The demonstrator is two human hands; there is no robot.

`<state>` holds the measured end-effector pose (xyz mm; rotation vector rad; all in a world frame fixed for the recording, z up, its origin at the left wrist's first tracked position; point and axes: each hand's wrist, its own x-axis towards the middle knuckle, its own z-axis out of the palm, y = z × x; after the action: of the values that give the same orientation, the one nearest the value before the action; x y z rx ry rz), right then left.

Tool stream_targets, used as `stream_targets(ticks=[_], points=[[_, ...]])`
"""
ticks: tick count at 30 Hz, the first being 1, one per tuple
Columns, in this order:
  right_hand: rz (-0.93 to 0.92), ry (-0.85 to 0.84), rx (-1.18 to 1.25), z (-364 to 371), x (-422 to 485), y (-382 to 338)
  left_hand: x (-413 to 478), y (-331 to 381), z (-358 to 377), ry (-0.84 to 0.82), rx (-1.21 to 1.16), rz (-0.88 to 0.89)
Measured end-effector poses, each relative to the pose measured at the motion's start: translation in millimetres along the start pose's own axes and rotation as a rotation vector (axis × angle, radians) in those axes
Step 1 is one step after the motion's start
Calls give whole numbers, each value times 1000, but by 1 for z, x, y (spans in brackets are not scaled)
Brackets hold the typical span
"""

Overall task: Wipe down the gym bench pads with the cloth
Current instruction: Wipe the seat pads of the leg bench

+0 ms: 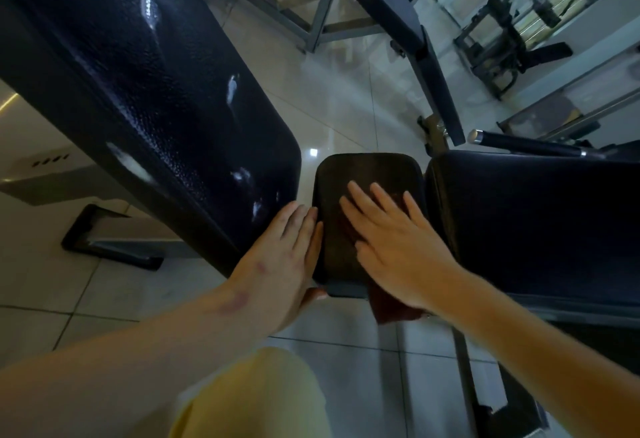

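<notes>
Presently, I note the right hand (398,240) flat, fingers spread and straight, pressing the dark red cloth (394,309) onto the small pad (367,171) at frame centre. A corner of the cloth hangs off the near edge. The left hand (280,257), fingers straight, rests against that pad's left side. A long pad (138,91) stands close on the left and another pad (536,223) just beside on the right. Tiled floor (346,108) lies open beyond the far edge.
</notes>
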<state>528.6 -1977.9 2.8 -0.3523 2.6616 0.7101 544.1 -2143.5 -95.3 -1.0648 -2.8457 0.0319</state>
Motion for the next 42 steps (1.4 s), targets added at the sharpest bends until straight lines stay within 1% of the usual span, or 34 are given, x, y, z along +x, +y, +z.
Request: stream_targets(ticks=[2,4,6,8,10,13,15,17,19,21,24,25,26,27,30,32,34,36,38,40,42], points=[[88,42,-2,-8,32,12,0,0,-1,7,-20,2],[212,89,24,-10,71,15,-1,-1,-3,-3,8,-5],[312,81,41,-8,103,5,-2,-1,-4,-45,72,14],[347,72,12,-5,121,-10,-2,-1,-5,-91,148,35],[308,81,19,-4,123,-25,-2,-1,-3,-145,211,45],[131,59,41,-4,95,-33,-1,-1,-1,-181,309,89],[33,12,31,-6,69,-23,0,-1,-2,-182,349,107],[35,-9,41,-14,48,0,-1,-3,-2,-180,372,121],[119,-1,67,-21,39,23,-2,-5,3,-173,389,125],[241,30,93,-22,41,32,-2,-5,8,-167,393,125],[449,116,81,-13,61,5,-3,-5,9,-183,430,145],[490,125,68,-10,69,-10,-4,-5,9,-190,446,155],[486,127,61,-8,77,-25,-4,-4,7,-199,448,160],[431,123,55,-6,84,-40,-3,-3,6,-209,439,159],[169,69,25,-1,91,-65,-1,-4,1,-252,424,159],[70,39,39,-2,77,-56,-2,-5,-2,-262,414,163],[62,38,75,-5,56,-31,-4,-6,-4,-260,408,167],[135,52,92,-9,38,-1,-7,-8,-4,-242,408,173],[257,79,113,-13,30,18,-9,-10,-4,-228,416,180],[372,121,103,-10,38,16,-7,-9,-5,-234,413,180],[468,151,71,-6,59,-3,-6,-8,-7,-244,407,174]])
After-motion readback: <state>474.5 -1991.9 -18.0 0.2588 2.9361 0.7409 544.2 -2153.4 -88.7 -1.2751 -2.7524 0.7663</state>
